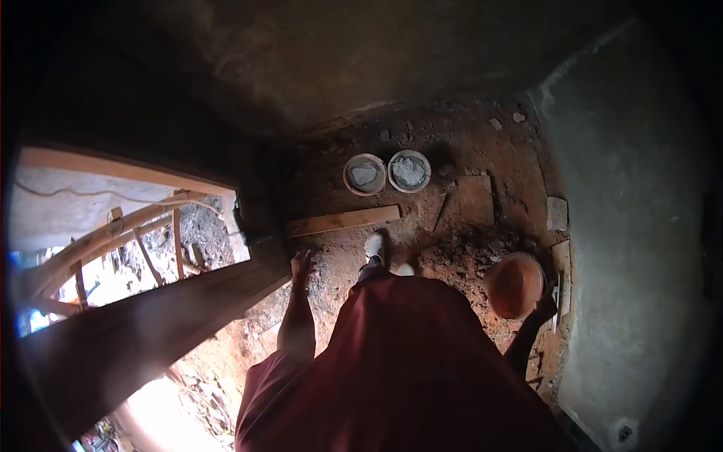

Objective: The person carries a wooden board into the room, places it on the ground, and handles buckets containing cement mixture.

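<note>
Bucket (515, 285): in the head view, the reddish bucket is located at the right edge of the dirt floor (331, 260), near the foot of the right-hand wall (633, 264). Its mouth faces the camera, and its inner surface is visible. The right hand (547, 303) is positioned at the lower right of the rim, against the bucket. This hand is in deep shadow; whether its fingers are closed around the rim cannot be told. A narrow pale strip (556, 305) is visible just beside the hand, on the wall side.

The left hand (301, 265) is free, with its fingers loosely extended. It is positioned over the left part of the floor, near the left end of a wooden plank (343, 220). The plank lies across the floor at a slight slant. A pale shoe (374, 245) is located just below the right end of the plank.

Two tubs are placed side by side toward the far edge of the floor. The left tub (364, 175) and the right tub (409, 172) both contain greyish-white material. A flat board (476, 200) lies to the right of them, with a thin stick (440, 212) near its left edge. A pale block (556, 214) is located at the right edge of the floor, beyond the bucket.
</note>
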